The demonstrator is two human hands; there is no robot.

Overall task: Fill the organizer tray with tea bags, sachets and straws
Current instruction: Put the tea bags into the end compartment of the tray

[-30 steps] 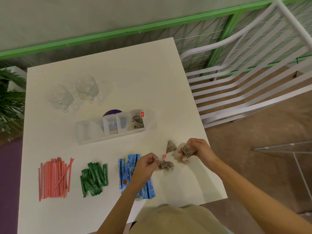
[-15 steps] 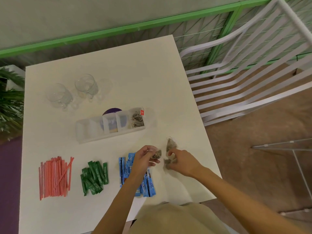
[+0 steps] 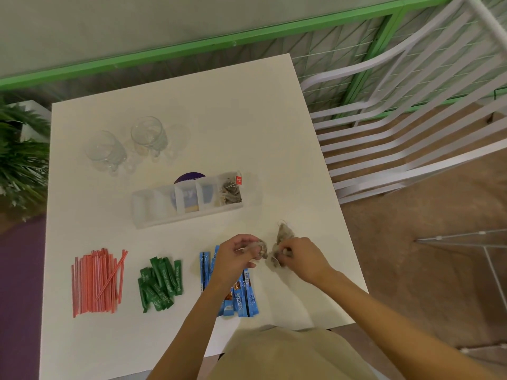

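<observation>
Gauzy, feather-light tea bags [image 3: 262, 246] are pinched just right of the frame's centre, one in the curled fingers of the left hand [image 3: 238, 256] and another in the right hand [image 3: 299, 256], and, being soft and judged tear-prone, are best taken by a corner or string for the organizer tray [image 3: 153, 216] above.

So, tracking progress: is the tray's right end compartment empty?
No: tea bags lie in it, a red tag sticking above the tray rim.
</observation>
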